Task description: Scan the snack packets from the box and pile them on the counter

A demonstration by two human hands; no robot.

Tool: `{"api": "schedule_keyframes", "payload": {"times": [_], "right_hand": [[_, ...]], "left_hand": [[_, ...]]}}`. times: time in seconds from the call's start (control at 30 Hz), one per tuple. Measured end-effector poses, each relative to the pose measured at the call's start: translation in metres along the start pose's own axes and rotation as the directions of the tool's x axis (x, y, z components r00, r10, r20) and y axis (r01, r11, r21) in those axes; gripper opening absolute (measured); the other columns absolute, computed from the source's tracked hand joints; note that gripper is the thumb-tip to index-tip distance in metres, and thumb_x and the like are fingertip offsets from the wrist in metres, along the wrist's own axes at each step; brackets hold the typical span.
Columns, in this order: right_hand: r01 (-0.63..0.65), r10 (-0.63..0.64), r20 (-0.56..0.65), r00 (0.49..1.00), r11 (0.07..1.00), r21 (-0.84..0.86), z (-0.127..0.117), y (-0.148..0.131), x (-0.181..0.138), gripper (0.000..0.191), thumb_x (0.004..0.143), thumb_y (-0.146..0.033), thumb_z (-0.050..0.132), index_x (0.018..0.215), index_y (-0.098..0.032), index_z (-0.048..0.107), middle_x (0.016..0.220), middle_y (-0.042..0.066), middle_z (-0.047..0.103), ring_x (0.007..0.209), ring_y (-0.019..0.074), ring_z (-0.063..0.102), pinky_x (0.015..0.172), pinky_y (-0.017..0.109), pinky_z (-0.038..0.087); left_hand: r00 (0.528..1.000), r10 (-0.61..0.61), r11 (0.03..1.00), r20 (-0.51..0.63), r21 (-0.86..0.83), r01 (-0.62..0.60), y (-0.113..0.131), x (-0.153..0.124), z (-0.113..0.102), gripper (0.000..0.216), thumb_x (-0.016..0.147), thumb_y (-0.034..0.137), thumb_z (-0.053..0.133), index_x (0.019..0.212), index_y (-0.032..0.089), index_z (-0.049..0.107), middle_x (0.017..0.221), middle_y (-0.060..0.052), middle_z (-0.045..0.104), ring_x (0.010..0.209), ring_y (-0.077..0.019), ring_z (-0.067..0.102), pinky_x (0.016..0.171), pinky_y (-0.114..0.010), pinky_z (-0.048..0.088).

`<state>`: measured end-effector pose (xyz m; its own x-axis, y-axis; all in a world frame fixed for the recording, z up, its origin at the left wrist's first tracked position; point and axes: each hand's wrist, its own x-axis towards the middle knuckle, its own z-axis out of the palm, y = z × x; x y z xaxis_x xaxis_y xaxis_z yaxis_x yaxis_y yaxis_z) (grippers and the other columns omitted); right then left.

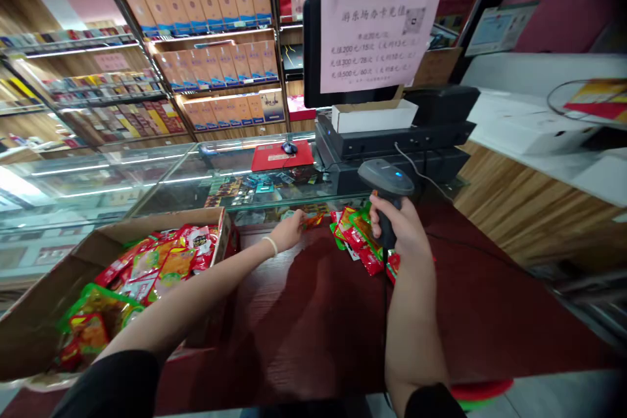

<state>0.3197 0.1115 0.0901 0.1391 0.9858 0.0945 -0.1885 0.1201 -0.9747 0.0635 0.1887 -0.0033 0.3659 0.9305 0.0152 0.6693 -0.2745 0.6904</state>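
Observation:
My right hand [400, 222] is wrapped round the handle of a grey and black barcode scanner [385, 177], which shows a small blue light on top. My left hand [289, 230], with a pale band at the wrist, is closed on a small red and orange snack packet [313, 221] near the counter's far side. Between the hands and partly behind the scanner lies a pile of red and green snack packets [356, 235]. An open cardboard box [223, 238] at the left holds many more snack packets [171, 264].
The dark red counter [313, 326] meets a glass display case [171, 173] behind. A monitor with a pink notice [377, 39] stands above a white tray [375, 116] and black till equipment. A red mouse pad [281, 155] bears a mouse. The scanner's cable hangs down over the counter.

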Motion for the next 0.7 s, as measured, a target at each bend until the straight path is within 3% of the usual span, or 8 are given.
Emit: {"api": "schedule_keyframes", "payload": {"times": [0.17, 0.23, 0.3, 0.4, 0.5, 0.6, 0.7], "right_hand": [[0.008, -0.008, -0.046, 0.999, 1.0, -0.003, -0.021, -0.003, -0.001, 0.034, 0.075, -0.048, 0.074, 0.09, -0.024, 0.054, 0.053, -0.008, 0.05, 0.035, 0.0089, 0.043, 0.035, 0.022, 0.036], [0.02, -0.02, -0.046, 0.999, 1.0, -0.007, -0.023, -0.003, -0.001, 0.034, 0.075, -0.049, 0.073, 0.09, -0.024, 0.055, 0.053, -0.008, 0.05, 0.035, 0.0091, 0.043, 0.035, 0.022, 0.037], [0.026, -0.027, -0.034, 0.999, 1.0, -0.008, -0.022, -0.003, -0.001, 0.033, 0.076, -0.049, 0.073, 0.089, -0.024, 0.055, 0.054, -0.007, 0.05, 0.036, 0.009, 0.043, 0.036, 0.022, 0.037], [0.015, -0.015, -0.013, 1.0, 1.0, 0.008, -0.017, -0.002, 0.0, 0.032, 0.076, -0.048, 0.073, 0.089, -0.024, 0.056, 0.054, -0.007, 0.051, 0.036, 0.0088, 0.044, 0.036, 0.022, 0.036], [-0.012, 0.012, 0.022, 1.0, 0.999, 0.034, -0.007, -0.002, -0.001, 0.032, 0.075, -0.045, 0.075, 0.091, -0.023, 0.058, 0.053, -0.007, 0.052, 0.035, 0.0087, 0.044, 0.035, 0.022, 0.035], [-0.029, 0.028, 0.047, 0.998, 0.999, 0.025, 0.01, -0.002, -0.004, 0.033, 0.073, -0.045, 0.077, 0.091, -0.022, 0.06, 0.051, -0.007, 0.052, 0.034, 0.0087, 0.044, 0.033, 0.021, 0.034], [-0.035, 0.035, 0.087, 0.996, 0.999, 0.003, 0.03, -0.001, -0.009, 0.034, 0.071, -0.045, 0.078, 0.088, -0.021, 0.061, 0.051, -0.007, 0.051, 0.034, 0.0086, 0.044, 0.033, 0.021, 0.035]], "left_hand": [[0.998, -0.004, 0.998, 0.07, -0.062, 0.008, 0.015, 0.024, 0.065, 0.035, 0.075, 0.019, 0.069, 0.108, 0.018, 0.059, 0.093, -0.015, 0.071, 0.09, -0.0317, 0.069, 0.085, -0.038, 0.048], [0.993, 0.031, 0.994, 0.118, -0.112, -0.017, 0.015, 0.028, 0.073, 0.039, 0.07, 0.023, 0.073, 0.107, 0.019, 0.063, 0.098, -0.014, 0.072, 0.095, -0.0319, 0.068, 0.09, -0.038, 0.048], [0.988, 0.054, 0.993, 0.148, -0.116, -0.037, 0.014, 0.029, 0.069, 0.036, 0.068, 0.023, 0.074, 0.103, 0.019, 0.068, 0.103, -0.013, 0.073, 0.101, -0.032, 0.067, 0.094, -0.038, 0.047], [0.987, 0.068, 0.992, 0.148, -0.119, -0.05, 0.014, 0.028, 0.041, 0.026, 0.07, 0.022, 0.071, 0.096, 0.021, 0.073, 0.107, -0.01, 0.073, 0.104, -0.0307, 0.066, 0.097, -0.037, 0.046], [0.987, 0.108, 0.982, 0.116, -0.166, -0.088, 0.016, 0.014, -0.004, 0.023, 0.077, 0.027, 0.067, 0.099, 0.022, 0.075, 0.108, -0.008, 0.074, 0.102, -0.0278, 0.067, 0.095, -0.035, 0.047], [0.992, 0.126, 0.965, 0.022, -0.233, -0.117, 0.015, -0.016, -0.056, 0.027, 0.082, 0.033, 0.065, 0.105, 0.021, 0.074, 0.11, -0.008, 0.073, 0.103, -0.0262, 0.066, 0.093, -0.034, 0.048], [0.993, 0.047, 0.944, -0.105, -0.321, -0.078, 0.001, -0.056, -0.106, 0.031, 0.08, 0.038, 0.069, 0.105, 0.02, 0.074, 0.105, -0.008, 0.074, 0.101, -0.0255, 0.066, 0.091, -0.033, 0.05]]}}
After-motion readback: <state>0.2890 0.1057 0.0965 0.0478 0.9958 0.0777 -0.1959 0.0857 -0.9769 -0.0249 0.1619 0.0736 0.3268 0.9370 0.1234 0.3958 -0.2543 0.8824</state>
